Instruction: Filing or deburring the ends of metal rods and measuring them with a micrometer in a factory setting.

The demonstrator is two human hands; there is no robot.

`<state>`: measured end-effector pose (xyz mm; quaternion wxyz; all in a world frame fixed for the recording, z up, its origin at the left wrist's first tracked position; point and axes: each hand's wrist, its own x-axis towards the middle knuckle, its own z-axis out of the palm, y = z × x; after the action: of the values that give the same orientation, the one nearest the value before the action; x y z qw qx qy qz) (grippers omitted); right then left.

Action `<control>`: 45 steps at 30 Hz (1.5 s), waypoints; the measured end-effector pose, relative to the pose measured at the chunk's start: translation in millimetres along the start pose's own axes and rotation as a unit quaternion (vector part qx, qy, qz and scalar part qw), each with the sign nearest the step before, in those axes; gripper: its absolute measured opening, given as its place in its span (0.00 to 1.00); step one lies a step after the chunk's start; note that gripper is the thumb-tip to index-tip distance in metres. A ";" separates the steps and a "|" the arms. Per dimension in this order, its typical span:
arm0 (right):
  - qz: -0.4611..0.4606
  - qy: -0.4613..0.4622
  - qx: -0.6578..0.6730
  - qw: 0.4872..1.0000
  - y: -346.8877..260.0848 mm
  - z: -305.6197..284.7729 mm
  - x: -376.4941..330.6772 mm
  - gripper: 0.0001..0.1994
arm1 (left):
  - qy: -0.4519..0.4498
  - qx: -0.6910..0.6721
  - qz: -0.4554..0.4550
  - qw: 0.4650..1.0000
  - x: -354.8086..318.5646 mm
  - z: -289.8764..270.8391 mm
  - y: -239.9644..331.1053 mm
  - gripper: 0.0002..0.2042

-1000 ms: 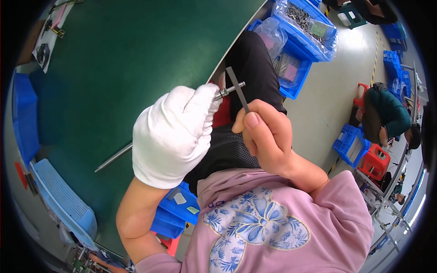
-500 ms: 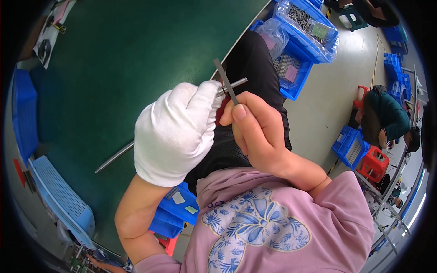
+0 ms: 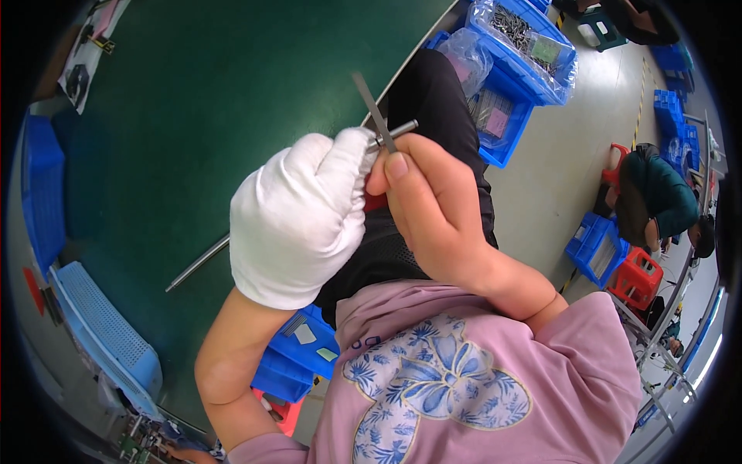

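Observation:
My left hand (image 3: 297, 220), in a white cloth glove, is closed around a slim metal rod (image 3: 198, 264). The rod slants from lower left to upper right, and its stepped end pokes out past the glove. Bare, my right hand (image 3: 439, 205) pinches a narrow flat grey file (image 3: 368, 99) between thumb and fingers. The file lies across the rod near that end and looks to be touching it. My fingers hide the file's lower end, and the glove covers the rod's middle.
A green tabletop (image 3: 193, 85) spreads out at left. Blue bins (image 3: 563, 91) with metal parts stand beside my dark-trousered leg. Light-blue perforated baskets (image 3: 104, 317) line the left edge. A person (image 3: 657, 189) bends near a red stool (image 3: 638, 278) at right.
My right hand has pushed the file up and away, so its tip reaches farther beyond the rod. The left hand and rod have barely shifted.

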<state>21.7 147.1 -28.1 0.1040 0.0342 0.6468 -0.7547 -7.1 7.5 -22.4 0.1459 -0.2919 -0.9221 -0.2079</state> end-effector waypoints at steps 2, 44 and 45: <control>0.013 0.004 -0.023 1.000 1.0 -2.6 -11.9 0.10 | -0.003 0.002 0.000 1.000 -0.2 -0.7 0.0 0.13; -0.123 0.016 -0.100 0.987 14.4 0.6 1.3 0.10 | 0.015 -0.025 -0.012 1.000 0.4 -2.1 0.2 0.11; -0.123 0.017 -0.099 0.987 13.2 0.1 0.2 0.10 | 0.007 -0.036 -0.021 0.999 0.8 -3.6 1.1 0.10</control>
<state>24.2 145.1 -40.9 0.0018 -0.0433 0.7192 -0.6934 -6.5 6.9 -18.6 0.1377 -0.2763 -0.9188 -0.2461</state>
